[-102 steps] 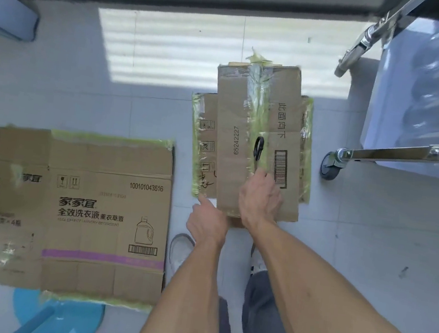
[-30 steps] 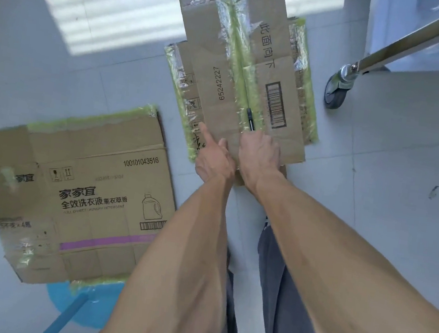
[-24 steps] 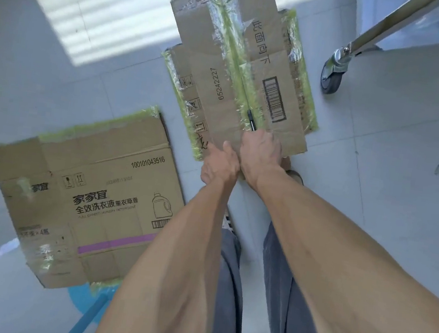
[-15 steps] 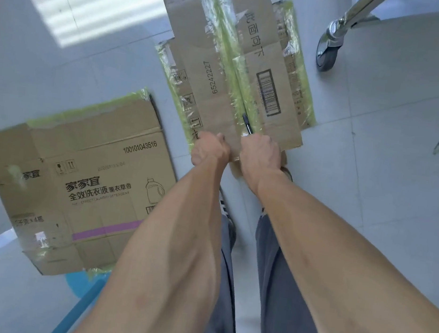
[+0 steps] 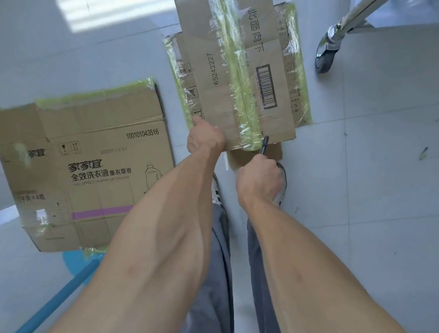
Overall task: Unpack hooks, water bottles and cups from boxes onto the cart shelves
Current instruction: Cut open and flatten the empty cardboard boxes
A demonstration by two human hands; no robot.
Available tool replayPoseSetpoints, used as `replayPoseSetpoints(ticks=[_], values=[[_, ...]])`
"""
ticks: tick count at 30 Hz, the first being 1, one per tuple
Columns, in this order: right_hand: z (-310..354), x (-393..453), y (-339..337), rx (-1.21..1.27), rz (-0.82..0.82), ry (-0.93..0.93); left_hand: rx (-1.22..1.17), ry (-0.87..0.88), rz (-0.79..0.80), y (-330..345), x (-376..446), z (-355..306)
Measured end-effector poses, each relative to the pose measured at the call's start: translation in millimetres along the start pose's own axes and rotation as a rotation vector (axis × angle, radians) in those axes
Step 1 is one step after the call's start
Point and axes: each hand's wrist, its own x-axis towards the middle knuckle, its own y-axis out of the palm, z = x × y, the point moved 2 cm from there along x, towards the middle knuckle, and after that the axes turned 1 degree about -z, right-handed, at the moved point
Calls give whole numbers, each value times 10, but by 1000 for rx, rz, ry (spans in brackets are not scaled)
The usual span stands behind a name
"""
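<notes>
- Logging from the left: a flattened detergent carton [image 5: 79, 162] lies printed side up on the tiled floor [image 5: 374, 214], green-taped at its edges, well apart from the work. Under its near edge I see a round blue object with a blue pole [image 5: 68, 286]; what it is I cannot tell.
- Left hand [image 5: 206, 139]: fingers curled over the near edge of the tall taped box [image 5: 234, 65], thumb on its left corner, steadying it.
- Tall taped box: stands on the floor ahead of my knees, leaning against or just in front of a second taped carton [image 5: 295, 73]. A green and clear tape seam [image 5: 232, 56] runs down the middle of its face.
- Right hand [image 5: 259, 182]: closed round a slim dark cutter [image 5: 264, 145], tip at the lower end of the seam, where a flap [image 5: 255, 158] shows below.
- Step in hand, by my reading: slitting the tape to open the box; unpacking has not begun.
- Next move calls for parting the flaps with both hands, blade kept clear of the left fingers and of the contents.
- Far right: one cart castor [image 5: 326, 54] and a chrome leg [image 5: 358, 14]; the shelves are cut off by the frame.
- Hidden: the box contents, so hooks, bottles or cups cannot be confirmed. The cutter's blade is too small to make out.
</notes>
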Motion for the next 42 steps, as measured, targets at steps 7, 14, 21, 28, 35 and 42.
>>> replayPoseSetpoints(ticks=[7, 14, 21, 28, 35, 42], values=[[148, 239, -316, 221, -193, 90, -31, 97, -50, -35, -46, -241], [205, 660, -190, 192, -66, -4, 54, 72, -82, 238, 166, -564], [-30, 745, -50, 186, 129, 63, 162, 1, -61, 323, 209, -646], [11, 713, -43, 200, 172, 71, 191, -108, 33, 351, 171, -865], [51, 740, 25, 165, 126, 115, 239, 65, -126, 343, 204, -654], [224, 727, -76, 169, 160, 232, -61, 92, -92, 57, 96, -499]])
